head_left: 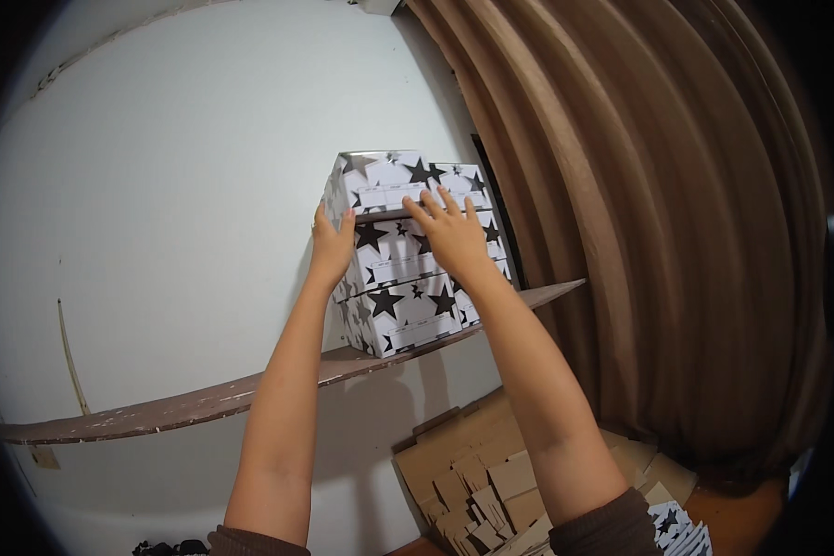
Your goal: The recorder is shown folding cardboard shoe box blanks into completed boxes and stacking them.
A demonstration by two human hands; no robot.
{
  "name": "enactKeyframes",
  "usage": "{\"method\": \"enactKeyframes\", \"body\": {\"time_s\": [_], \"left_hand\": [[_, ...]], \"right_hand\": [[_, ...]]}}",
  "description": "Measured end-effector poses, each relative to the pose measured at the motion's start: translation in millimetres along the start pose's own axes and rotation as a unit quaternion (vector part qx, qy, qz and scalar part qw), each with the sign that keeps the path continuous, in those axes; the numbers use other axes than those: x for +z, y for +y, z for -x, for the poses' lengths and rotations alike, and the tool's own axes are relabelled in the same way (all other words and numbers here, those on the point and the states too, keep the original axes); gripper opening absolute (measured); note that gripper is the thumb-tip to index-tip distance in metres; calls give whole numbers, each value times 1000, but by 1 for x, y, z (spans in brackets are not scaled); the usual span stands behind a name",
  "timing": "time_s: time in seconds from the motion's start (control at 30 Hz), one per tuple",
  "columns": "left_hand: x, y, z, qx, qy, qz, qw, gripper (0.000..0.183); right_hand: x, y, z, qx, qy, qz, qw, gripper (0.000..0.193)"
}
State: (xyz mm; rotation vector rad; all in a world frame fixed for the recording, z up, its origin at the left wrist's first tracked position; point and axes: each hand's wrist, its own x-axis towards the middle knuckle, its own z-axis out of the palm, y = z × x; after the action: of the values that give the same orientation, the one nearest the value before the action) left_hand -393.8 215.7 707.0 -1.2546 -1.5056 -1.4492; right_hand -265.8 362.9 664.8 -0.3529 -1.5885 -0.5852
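White boxes with black and grey stars stand in a stack on a wall shelf. The top left box [386, 183] juts out slightly over the middle box [398, 264] beneath it. My left hand [331, 243] holds the top box by its lower left corner, thumb near the front edge and fingers along the side. Against the fronts of the top left box and the top right box [460, 178], my right hand [454, 236] lies with fingers spread. At the bottom, another star box [403, 320] rests on the shelf.
The narrow brown shelf [185, 408] runs along the pale wall [195, 222]. A long brown curtain [676, 241] hangs at the right. Below the shelf lie stacked flat cardboard pieces [514, 474], with star-patterned sheets [681, 533] beside my right sleeve.
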Motion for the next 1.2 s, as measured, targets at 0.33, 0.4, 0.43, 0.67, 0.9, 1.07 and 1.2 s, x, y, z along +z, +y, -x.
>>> {"method": "enactKeyframes", "body": {"time_s": [0.33,0.4,0.43,0.67,0.9,1.07,1.2], "left_hand": [[22,-20,36,366,63,-367,853,68],[22,-20,38,342,56,-408,845,66],[20,-19,38,327,36,-408,852,67],[6,-25,34,322,-22,-411,853,61],[4,-6,58,302,-63,-443,842,58],[10,-8,127,269,-63,-347,896,59],[13,-5,200,262,-89,-282,919,52]], "right_hand": [[15,-7,8,96,-37,-58,993,58],[20,-6,7,95,-85,-41,991,57],[21,-6,7,95,-85,-43,991,57],[35,-12,9,115,-163,-94,975,69],[7,-14,29,120,-215,-104,964,71],[-27,-31,80,170,-348,-148,910,51],[-46,-59,160,176,-252,-165,937,51]]}}
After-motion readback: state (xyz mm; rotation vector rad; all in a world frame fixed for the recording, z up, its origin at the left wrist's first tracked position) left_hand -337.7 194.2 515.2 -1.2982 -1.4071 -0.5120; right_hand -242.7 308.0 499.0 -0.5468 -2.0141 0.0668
